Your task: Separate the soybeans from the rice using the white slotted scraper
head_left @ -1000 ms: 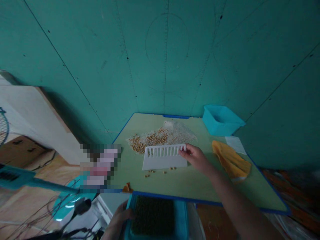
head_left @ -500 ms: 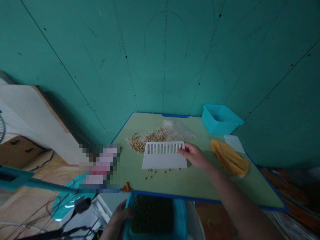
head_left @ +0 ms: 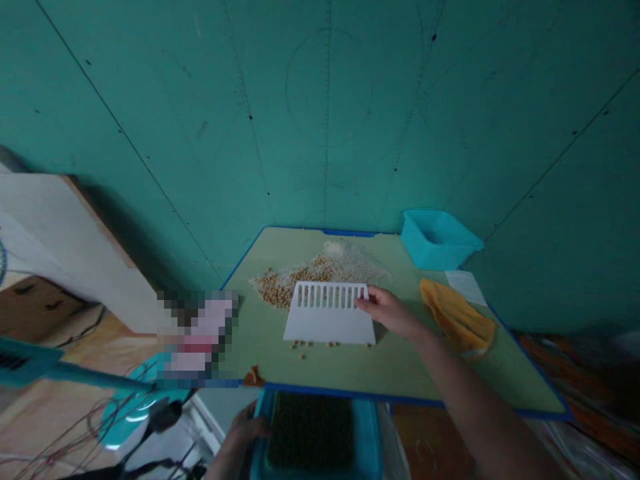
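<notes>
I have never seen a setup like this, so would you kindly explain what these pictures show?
There is no machine here: a person works bare-handed, seen by one head-worn camera looking forward and down. On the pale green table with blue edges lie tan, round, bean-like pieces, finer white grains, an orange cloth and an open blue bin. The right hand holds a flat white slotted scraper by its right end. The left hand holds a rectangular blue basin below the table's near edge; its dark contents are unclear.

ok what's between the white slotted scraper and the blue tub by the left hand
In the head view, from scraper to tub: several loose tan beans, pale green tabletop, then its blue edge.
</notes>
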Demonstrator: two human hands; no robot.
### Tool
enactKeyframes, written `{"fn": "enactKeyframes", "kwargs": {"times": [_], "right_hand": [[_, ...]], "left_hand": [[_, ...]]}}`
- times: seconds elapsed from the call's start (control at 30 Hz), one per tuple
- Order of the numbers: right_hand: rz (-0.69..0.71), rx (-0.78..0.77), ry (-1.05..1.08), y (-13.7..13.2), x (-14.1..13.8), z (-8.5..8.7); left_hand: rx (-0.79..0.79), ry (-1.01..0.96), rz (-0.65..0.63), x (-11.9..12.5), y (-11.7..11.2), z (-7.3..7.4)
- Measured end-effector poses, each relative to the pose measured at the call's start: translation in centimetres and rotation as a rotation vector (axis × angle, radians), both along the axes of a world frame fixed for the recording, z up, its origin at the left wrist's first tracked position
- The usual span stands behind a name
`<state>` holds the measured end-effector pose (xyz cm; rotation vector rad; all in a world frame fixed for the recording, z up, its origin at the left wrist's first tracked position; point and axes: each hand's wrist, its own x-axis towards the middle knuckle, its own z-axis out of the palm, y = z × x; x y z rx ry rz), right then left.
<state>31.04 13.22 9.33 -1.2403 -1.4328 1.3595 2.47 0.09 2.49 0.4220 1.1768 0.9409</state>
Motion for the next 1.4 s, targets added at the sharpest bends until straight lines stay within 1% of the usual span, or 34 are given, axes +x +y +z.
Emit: {"fn": "enactKeyframes", "kwargs": {"times": [0.1,0.23,0.33,0.43,0.6,0.67,0.73,0.83,0.9,0.97,1.03,1.07,1.1,1.17,1.23,1.3,1.4], "right_hand": [[0.013,-0.027,0.019,0.1,0.0,0.1],[0.017,-0.038,0.029,0.0,-0.1,0.4],[0.022,-0.027,0.032,-0.2,-0.3,0.7],[0.034,-0.002,0.032,-0.5,-0.5,1.0],[0.069,0.085,-0.063,-1.7,-0.9,1.9],[0.035,0.111,-0.091,-2.3,-0.8,2.5],[-0.041,0.139,-0.106,-2.9,-0.2,3.2],[-0.249,0.167,-0.146,-4.3,1.8,3.8],[-0.409,0.136,-0.176,-5.7,3.7,3.6],[-0.540,0.047,-0.174,-7.6,5.6,2.9],[-0.664,-0.052,-0.162,-9.7,7.4,2.0],[-0.726,-0.078,-0.149,-10.8,8.1,1.6],[-0.765,-0.101,-0.135,-11.8,8.6,1.2],[-0.817,-0.136,-0.108,-13.5,9.3,0.5],[-0.843,-0.159,-0.093,-14.6,9.2,0.0],[-0.829,-0.163,-0.116,-15.1,8.6,-0.3],[-0.737,-0.149,-0.163,-15.1,6.7,-0.5]], "left_hand": [[-0.010,0.118,0.048,-0.5,0.9,-1.5],[0.049,0.247,0.020,-1.6,2.1,-3.0],[0.069,0.284,0.000,-2.5,2.3,-3.5],[0.085,0.320,-0.008,-3.2,2.0,-3.9],[0.092,0.361,-0.039,-3.8,1.8,-4.3],[0.083,0.364,-0.067,-4.1,2.0,-4.4],[0.073,0.355,-0.092,-4.4,2.3,-4.6],[0.061,0.309,-0.098,-4.6,2.3,-4.8],[0.051,0.270,-0.085,-4.5,1.8,-4.6],[0.034,0.204,-0.053,-4.2,1.1,-3.9],[0.010,0.093,-0.001,-3.5,0.4,-2.6],[0.026,0.053,0.014,-3.2,0.2,-1.8],[0.032,0.023,-0.001,-2.8,0.1,-1.0],[0.013,-0.026,-0.033,-2.1,0.2,0.3],[-0.013,-0.041,-0.043,-1.6,0.5,1.1],[-0.018,-0.046,-0.043,-1.3,0.8,1.2],[-0.015,-0.063,-0.038,-1.2,0.9,0.7]]}}
